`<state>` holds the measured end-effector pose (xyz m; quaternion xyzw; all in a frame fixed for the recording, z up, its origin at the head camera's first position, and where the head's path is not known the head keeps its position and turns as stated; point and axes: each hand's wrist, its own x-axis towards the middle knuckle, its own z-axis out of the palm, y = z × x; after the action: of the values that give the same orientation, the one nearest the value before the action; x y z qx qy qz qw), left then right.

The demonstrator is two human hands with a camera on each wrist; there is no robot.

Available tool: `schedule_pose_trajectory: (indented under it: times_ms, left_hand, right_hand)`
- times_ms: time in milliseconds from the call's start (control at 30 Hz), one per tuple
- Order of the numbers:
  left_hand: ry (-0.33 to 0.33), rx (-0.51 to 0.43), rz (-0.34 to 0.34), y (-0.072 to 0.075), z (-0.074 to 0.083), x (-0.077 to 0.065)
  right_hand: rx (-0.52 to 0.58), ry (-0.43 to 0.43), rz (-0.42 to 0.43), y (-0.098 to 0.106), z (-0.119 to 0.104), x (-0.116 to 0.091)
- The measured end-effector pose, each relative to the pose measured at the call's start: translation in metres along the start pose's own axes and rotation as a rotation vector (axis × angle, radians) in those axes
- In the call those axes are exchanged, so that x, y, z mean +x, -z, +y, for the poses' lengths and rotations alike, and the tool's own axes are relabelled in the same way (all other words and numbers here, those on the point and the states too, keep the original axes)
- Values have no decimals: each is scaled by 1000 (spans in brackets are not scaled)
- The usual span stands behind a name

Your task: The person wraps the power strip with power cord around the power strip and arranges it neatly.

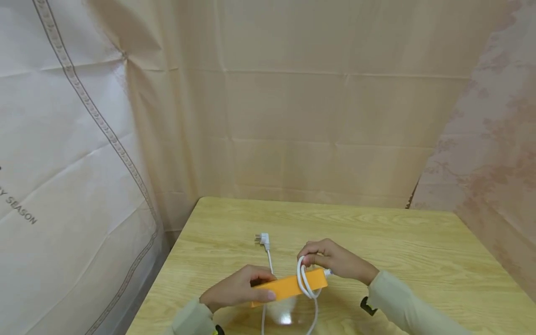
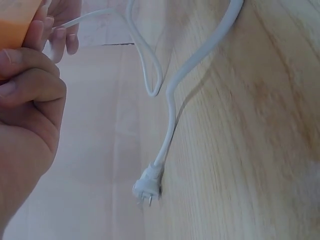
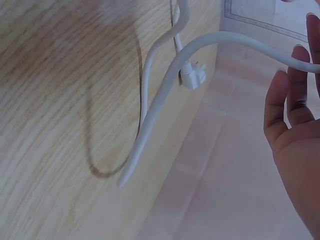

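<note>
In the head view, an orange power strip (image 1: 286, 288) is held tilted above the table, its right end higher. My left hand (image 1: 236, 287) grips its left end, thumb in front and fingers behind. A white cord (image 1: 299, 273) leaves the right end and is looped round the strip near there. My right hand (image 1: 335, 258) pinches this cord above the strip, between thumb and fingers. From the wraps the cord hangs down in a loose length. Its white plug (image 1: 264, 240) lies on the table beyond the strip, prongs pointing left; the left wrist view shows the plug (image 2: 147, 185) too.
The light wood table (image 1: 377, 242) has a rounded far-left corner. Creased beige cloth (image 1: 293, 107) hangs behind it. A pale printed sheet (image 1: 75, 186) stands at the left, and a floral one (image 1: 498, 153) at the right.
</note>
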<state>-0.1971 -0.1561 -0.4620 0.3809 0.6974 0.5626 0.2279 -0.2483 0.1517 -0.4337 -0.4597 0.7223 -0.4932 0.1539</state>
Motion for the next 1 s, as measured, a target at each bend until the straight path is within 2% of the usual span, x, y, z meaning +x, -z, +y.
schedule_pose_trajectory:
  times_ms: [167,300,400,633,833,1000]
  left_hand:
    - [-1,-78,-2,-3,3,0]
    - [9,-108,3,-6,2,0]
    - [22,-115,16,-6,3,-1]
    - [-7,-147,58,-6,7,-1]
    - [-29,-194,181,-9,15,-1]
    - [0,-200,276,-8,14,4]
  right_hand:
    - [124,43,-24,-2,1,0]
    - [168,5,-12,-4,2,0]
    - [116,-20,30,-5,3,0]
    - [-6,-27,125,-11,8,-1]
    - [-82,-66,146,-23,16,-6]
    - [-165,-23,184,-24,16,-8]
